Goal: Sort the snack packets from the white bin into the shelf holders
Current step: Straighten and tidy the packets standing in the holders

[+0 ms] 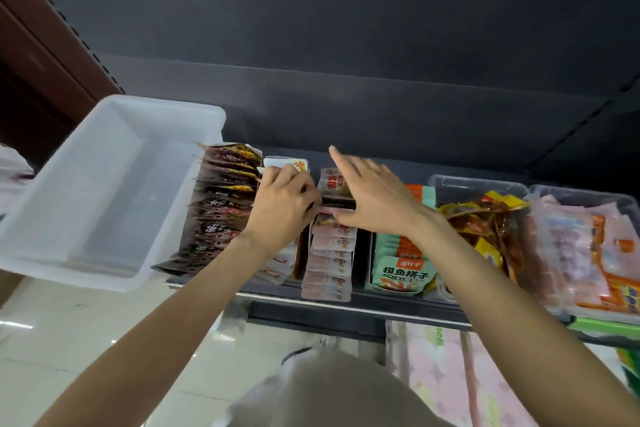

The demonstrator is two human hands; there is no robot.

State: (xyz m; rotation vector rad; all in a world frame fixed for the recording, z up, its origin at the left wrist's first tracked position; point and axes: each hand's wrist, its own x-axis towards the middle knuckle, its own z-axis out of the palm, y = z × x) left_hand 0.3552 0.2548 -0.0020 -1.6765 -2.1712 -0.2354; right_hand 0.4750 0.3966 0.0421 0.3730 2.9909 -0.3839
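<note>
A dark snack packet [338, 202] is lying crosswise, long axis left-right, atop the pink packet row [329, 260]. The left hand [282, 210] is pinching its left end; the right hand [372, 198], fingers straight together, is pressing its right end. The white bin [104, 184] is sitting left of that row.

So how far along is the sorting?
Nearly done, it seems: the white bin shows no packets. The dark row and pink row stand filled. Left hand and right hand are at the pink row, seating packets. Little appears left.
</note>
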